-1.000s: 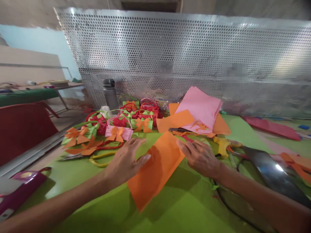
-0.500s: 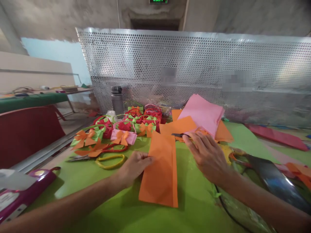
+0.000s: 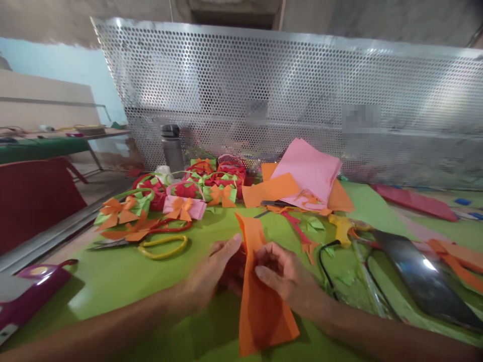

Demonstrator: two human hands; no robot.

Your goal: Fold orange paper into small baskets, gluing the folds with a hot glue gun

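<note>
1. Perforated metal panel (image 3: 294, 75), standing behind a green-topped desk (image 3: 124, 286); places below are relative to the orange sheet.
2. Orange sheet (image 3: 264, 311), bent lengthwise, at the near middle of the desk and between the two hands.
3. Right hand (image 3: 289, 279), at the sheet's right side, pinching the paper between thumb and curled fingers.
4. Left hand (image 3: 213, 271), at the sheet's left edge, thumb raised; its fingers are partly hidden, so whether they grip cannot be told.
5. Yellow handle loop (image 3: 163, 257), left of the sheet, beside a red loop and metal blades.
6. Pink paper bag (image 3: 196, 209) with an orange bow, beyond the sheet and to its left, among similar small bags.
7. Pink paper stack (image 3: 305, 168), beyond the sheet and to its right.
8. Yellow tool (image 3: 341, 229), right of the sheet, near a glossy black slab (image 3: 426, 276).
</note>
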